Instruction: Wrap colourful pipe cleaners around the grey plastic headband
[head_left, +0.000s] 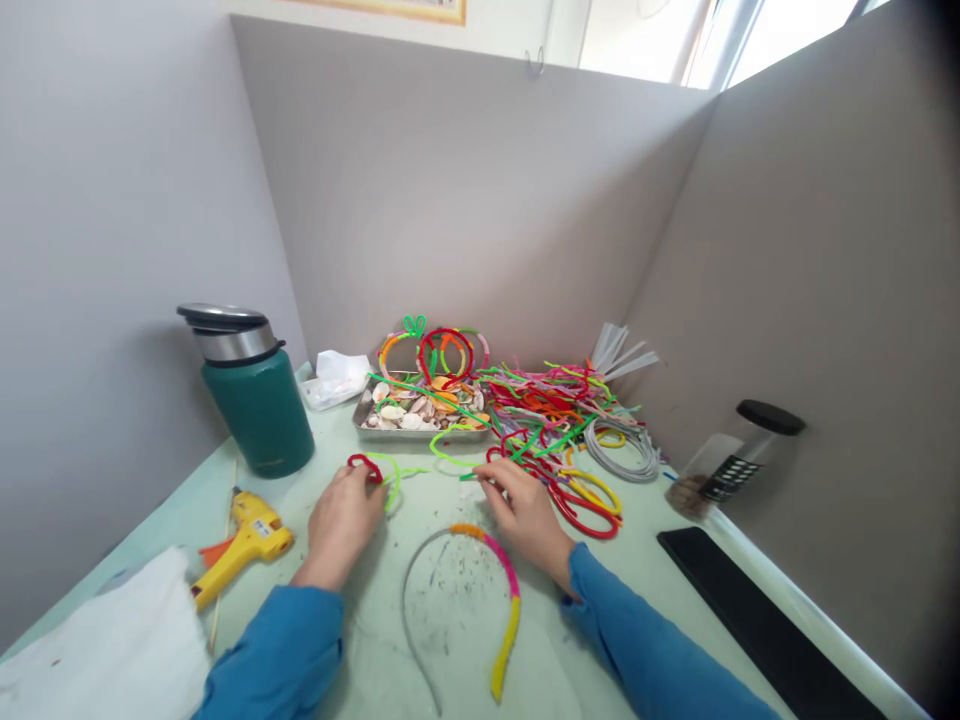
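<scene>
My left hand (345,523) is closed at the fingertips around a pipe cleaner that shows a red curl (367,465) above the fingers. A lime-green pipe cleaner (395,478) loops out beside them; whether these two are joined is hard to see. Across from it, my right hand (523,508) pinches a green pipe cleaner (469,477), its short end showing left of the fingertips. Another lime-green strand (444,450) curves just behind. Between my forearms lies a thin grey headband (409,600), its right side wrapped in orange, pink and yellow.
A metal tray (420,435) of shells stands behind, with wrapped hoops above it. Pipe cleaners (551,395) are heaped to its right, beside a grey wire coil (622,455). A yellow glue gun (251,545), teal bottle (259,410), clear jar (739,460) and black strip (750,610) flank the sides.
</scene>
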